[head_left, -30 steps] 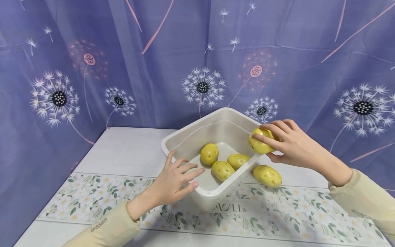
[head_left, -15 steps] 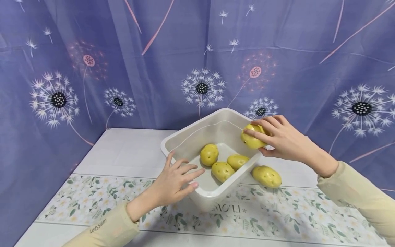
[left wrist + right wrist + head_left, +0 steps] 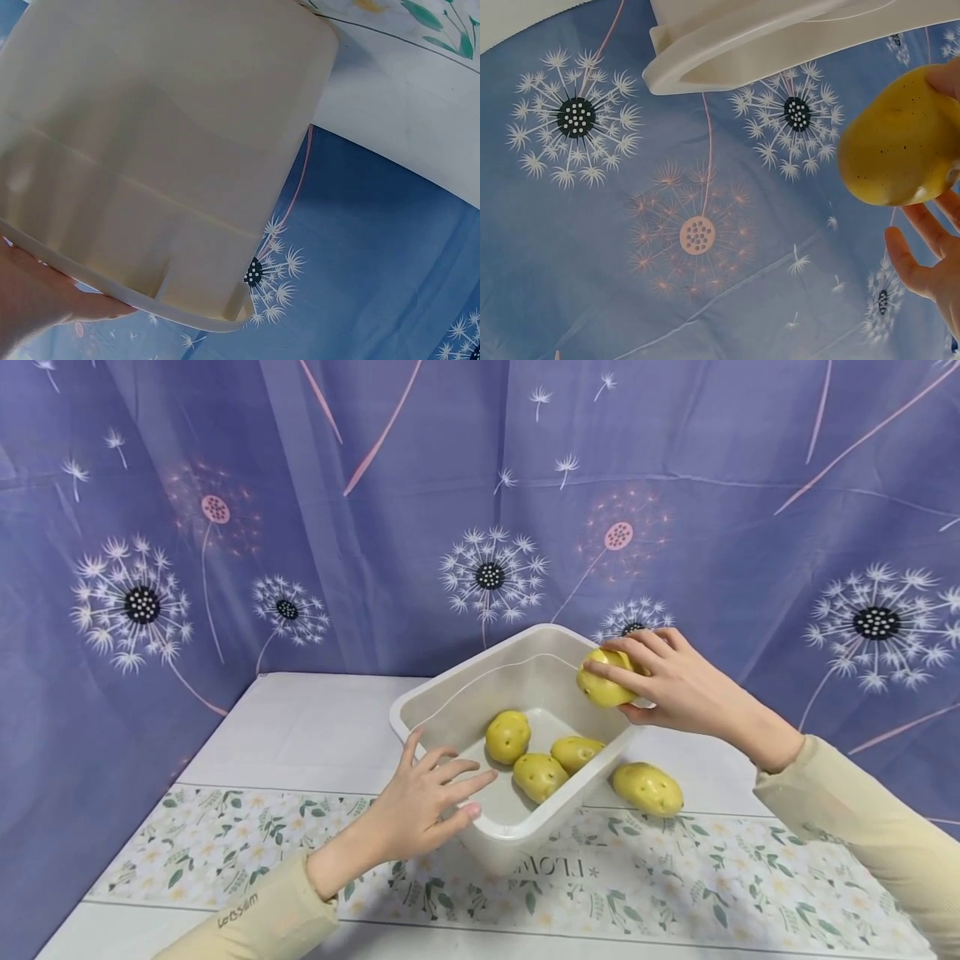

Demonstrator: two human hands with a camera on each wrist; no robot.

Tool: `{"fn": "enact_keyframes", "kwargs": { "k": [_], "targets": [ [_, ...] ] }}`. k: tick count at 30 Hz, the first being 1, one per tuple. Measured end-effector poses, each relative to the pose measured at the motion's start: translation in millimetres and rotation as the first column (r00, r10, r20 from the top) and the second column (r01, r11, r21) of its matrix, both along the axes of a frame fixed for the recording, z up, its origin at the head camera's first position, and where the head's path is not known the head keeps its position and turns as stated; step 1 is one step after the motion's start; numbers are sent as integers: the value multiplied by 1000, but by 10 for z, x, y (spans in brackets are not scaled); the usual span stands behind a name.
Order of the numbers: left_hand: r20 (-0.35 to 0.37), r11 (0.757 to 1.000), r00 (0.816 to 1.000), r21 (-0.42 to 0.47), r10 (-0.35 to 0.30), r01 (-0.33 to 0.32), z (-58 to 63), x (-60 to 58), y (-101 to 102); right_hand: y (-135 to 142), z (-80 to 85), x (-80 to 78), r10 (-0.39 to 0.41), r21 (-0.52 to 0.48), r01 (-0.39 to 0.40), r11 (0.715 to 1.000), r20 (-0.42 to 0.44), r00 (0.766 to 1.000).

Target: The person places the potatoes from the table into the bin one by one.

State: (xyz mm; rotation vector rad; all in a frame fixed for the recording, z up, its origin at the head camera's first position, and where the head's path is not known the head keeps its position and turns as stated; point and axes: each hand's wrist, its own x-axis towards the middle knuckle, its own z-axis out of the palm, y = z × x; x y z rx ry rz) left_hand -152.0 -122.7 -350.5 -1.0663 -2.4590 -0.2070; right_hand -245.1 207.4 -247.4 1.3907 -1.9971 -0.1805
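Observation:
My right hand (image 3: 678,685) grips a yellow potato (image 3: 600,679) over the right rim of a white plastic bin (image 3: 420,693). The right wrist view shows that same potato (image 3: 896,139) between thumb and fingers, with the bin's rim (image 3: 727,64) beyond. Inside the bin lie three more potatoes, one at the back (image 3: 507,737) and two nearer the right wall. My left hand (image 3: 431,802) rests at the near left rim with its fingers spread and fairly straight. In the left wrist view, the outer wall of the bin (image 3: 165,165) fills most of the frame, and part of the hand (image 3: 45,300) shows at its rim.
Another potato (image 3: 648,789) lies on the table outside the bin, to its right. Under the bin runs a floral-printed table cover (image 3: 247,835). A purple curtain (image 3: 375,543) with dandelion prints hangs right behind the table.
My right hand has carried its potato leftward and slightly up, from beside the bin's right rim to over it. My left hand and the other potatoes stay where they were.

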Motion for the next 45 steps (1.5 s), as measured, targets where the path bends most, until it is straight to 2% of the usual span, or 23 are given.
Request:
{"fn": "enact_keyframes", "kwargs": {
  "k": [9, 27, 45],
  "targets": [
    [-9, 1000, 1000, 4, -2, 2, -4, 0, -6, -84, 8, -102, -33, 12, 33, 999, 1, 999],
    [-8, 1000, 1000, 3, -4, 4, -9, -7, 1, -216, 31, -313, -67, 31, 65, 997, 60, 996],
    [-19, 1000, 1000, -8, 1, -1, 1, -11, -2, -323, 29, -516, -141, 77, 131, 988, 151, 978]
  ]
}}
